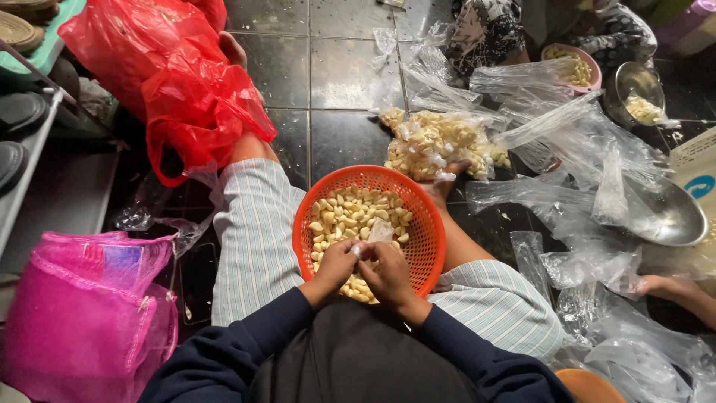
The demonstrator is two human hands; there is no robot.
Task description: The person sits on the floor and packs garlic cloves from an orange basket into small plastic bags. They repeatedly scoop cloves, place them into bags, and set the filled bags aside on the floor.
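Observation:
An orange plastic basket (429, 224) rests between my knees, holding several peeled pale garlic cloves (350, 213). My left hand (333, 266) and my right hand (388, 275) meet over its near rim, fingertips pinched together on one small garlic clove (359, 250). A scrap of thin skin or plastic (382, 231) lies on the cloves just beyond my fingers. My sleeves are dark blue, my trousers striped light blue.
A clear bag of peeled cloves (436, 142) lies past the basket by my foot. Crumpled clear bags (582, 157) spread to the right, with metal bowls (667, 216), a pink bowl (574, 67) and another person's foot (671, 287). Red bag (186, 89) and pink mesh sack (82, 313) sit left.

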